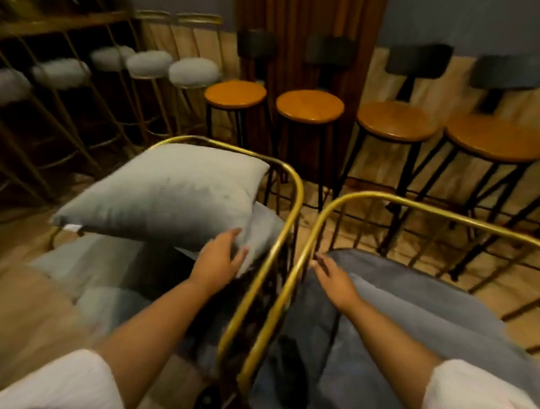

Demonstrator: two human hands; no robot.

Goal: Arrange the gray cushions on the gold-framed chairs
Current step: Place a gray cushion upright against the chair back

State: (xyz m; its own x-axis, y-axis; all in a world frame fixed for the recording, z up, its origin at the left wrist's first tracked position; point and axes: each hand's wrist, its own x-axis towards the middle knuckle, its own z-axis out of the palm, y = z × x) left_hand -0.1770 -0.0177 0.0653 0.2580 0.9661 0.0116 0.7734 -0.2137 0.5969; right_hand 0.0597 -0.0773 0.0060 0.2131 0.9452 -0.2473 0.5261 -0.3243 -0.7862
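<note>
item 1: 2 white sleeves (55, 392) are seen at the lower edge, both forearms extended forward. item 2: the left hand (217, 258) is seen with fingers loosely curled against the lower corner of a gray cushion (167, 195); a firm grasp cannot be confirmed through the blur. item 3: the right hand (334, 280) is held open, fingers extended, just beside the rail of the right gold-framed chair (385, 200) and above its darker gray seat cushion (413, 309). item 4: the gray cushion is tilted over the left gold-framed chair (282, 234), above further gray cushions (90, 259) in that seat. item 5: 4 wooden stools (309, 106) on black legs are ranged behind. item 6: gold bar stools with round gray pads (193, 73) are lined at far left.
</note>
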